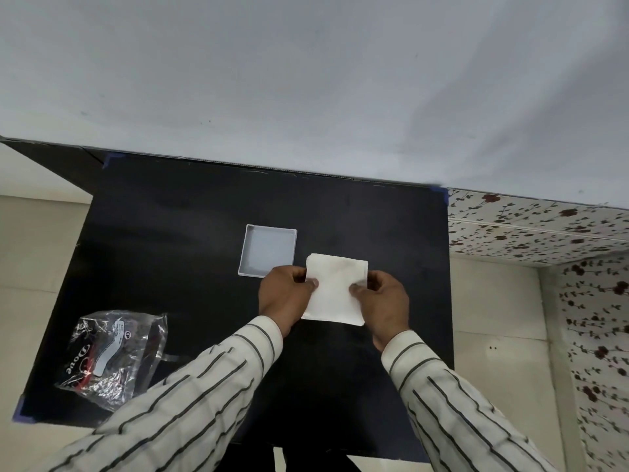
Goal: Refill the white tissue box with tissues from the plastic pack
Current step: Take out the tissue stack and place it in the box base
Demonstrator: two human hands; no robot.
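A stack of white tissues is held above the black table, just right of the white tissue box. My left hand grips the stack's left edge and my right hand grips its right edge, thumbs on top. The box is a square open tray that looks empty inside, and its near right corner is hidden behind my left hand. The clear plastic pack, crumpled and flat with printed lettering, lies at the table's near left corner, apart from both hands.
The black table stands against a pale wall, with blue tape at its corners. Beige floor shows at left and right. A flower-patterned surface lies to the right of the table. Striped sleeves cover both forearms.
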